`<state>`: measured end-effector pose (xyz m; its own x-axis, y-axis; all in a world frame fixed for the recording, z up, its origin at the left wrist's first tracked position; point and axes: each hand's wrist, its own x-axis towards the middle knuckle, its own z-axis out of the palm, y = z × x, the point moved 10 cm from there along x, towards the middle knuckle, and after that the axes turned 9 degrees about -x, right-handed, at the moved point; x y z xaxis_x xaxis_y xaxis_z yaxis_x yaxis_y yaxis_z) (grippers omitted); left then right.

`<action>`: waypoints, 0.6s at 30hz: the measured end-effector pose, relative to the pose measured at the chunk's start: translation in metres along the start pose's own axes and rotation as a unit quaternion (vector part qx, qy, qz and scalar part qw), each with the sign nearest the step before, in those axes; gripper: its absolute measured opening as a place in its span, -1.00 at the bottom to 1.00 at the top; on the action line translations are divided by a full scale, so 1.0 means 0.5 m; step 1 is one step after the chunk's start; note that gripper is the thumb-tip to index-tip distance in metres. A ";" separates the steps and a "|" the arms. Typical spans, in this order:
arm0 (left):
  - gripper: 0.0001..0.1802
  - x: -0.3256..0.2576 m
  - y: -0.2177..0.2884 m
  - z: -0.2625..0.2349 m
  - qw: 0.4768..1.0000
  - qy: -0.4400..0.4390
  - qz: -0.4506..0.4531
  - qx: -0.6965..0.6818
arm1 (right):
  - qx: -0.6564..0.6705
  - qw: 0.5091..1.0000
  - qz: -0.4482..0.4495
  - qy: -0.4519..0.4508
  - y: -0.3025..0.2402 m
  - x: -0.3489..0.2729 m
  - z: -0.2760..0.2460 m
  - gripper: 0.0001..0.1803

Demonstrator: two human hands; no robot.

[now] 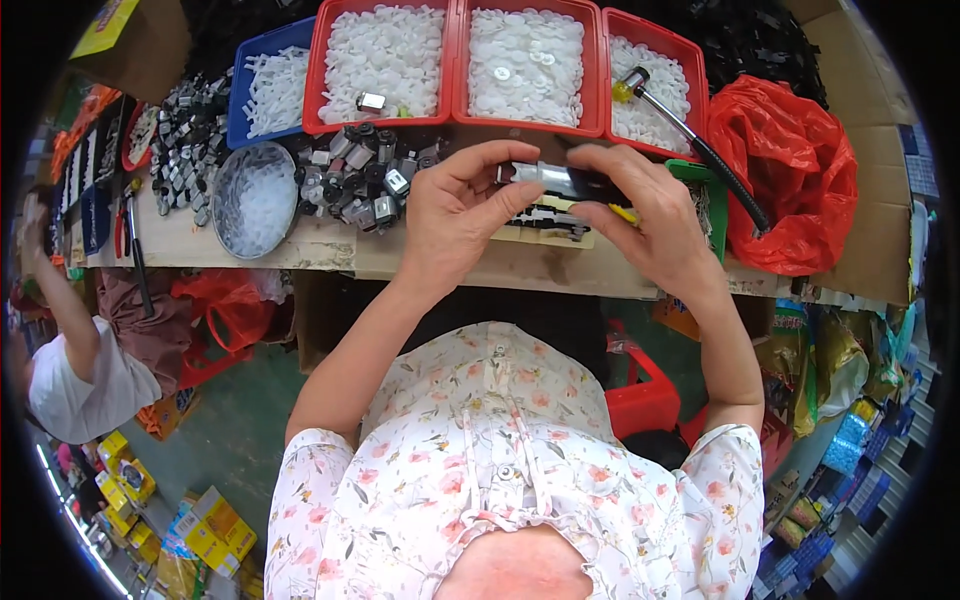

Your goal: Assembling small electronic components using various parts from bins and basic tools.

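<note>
Between both hands, above the table's near edge, is a long dark part with a shiny, silvery middle. My left hand pinches its left end between thumb and fingers. Its right end is gripped by my right hand, and a bit of yellow shows beside that thumb. Just beneath the part, a pale block carries black and silver pieces, partly covered by my hands. Small silver motors lie in a heap to the left of my left hand. The part's exact kind cannot be made out.
Red trays of white plastic pieces and a blue tray stand along the back. A round metal dish is at left. A hammer leans across the right tray beside a red plastic bag. Another person sits far left.
</note>
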<state>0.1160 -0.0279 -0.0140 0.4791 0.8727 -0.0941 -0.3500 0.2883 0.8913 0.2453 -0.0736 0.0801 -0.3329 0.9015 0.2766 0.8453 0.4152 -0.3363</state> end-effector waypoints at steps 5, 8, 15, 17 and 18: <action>-0.59 -0.021 0.057 -0.014 0.976 0.008 0.146 0.163 | 0.061 0.996 0.070 -0.002 0.026 -0.040 0.050 -0.64; -0.61 -0.042 0.099 -0.033 0.945 0.040 0.222 0.236 | 0.050 0.996 0.078 0.015 0.018 -0.058 0.074 -0.65; -0.72 -0.067 0.098 -0.049 0.927 0.067 0.208 0.305 | 0.053 0.995 0.084 0.030 0.026 -0.065 0.126 -0.64; -0.73 -0.070 0.099 -0.043 0.922 0.070 0.208 0.319 | 0.049 0.995 0.078 0.030 0.025 -0.061 0.131 -0.64; -0.74 -0.071 0.099 -0.041 0.917 0.074 0.209 0.332 | 0.044 0.996 0.075 0.032 0.024 -0.059 0.131 -0.64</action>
<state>0.0652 -0.0365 0.0241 0.2830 0.9106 0.3014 0.1129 -0.3436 0.9323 0.2380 -0.0872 0.0087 -0.1756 0.9461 0.2721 0.8428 0.2873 -0.4551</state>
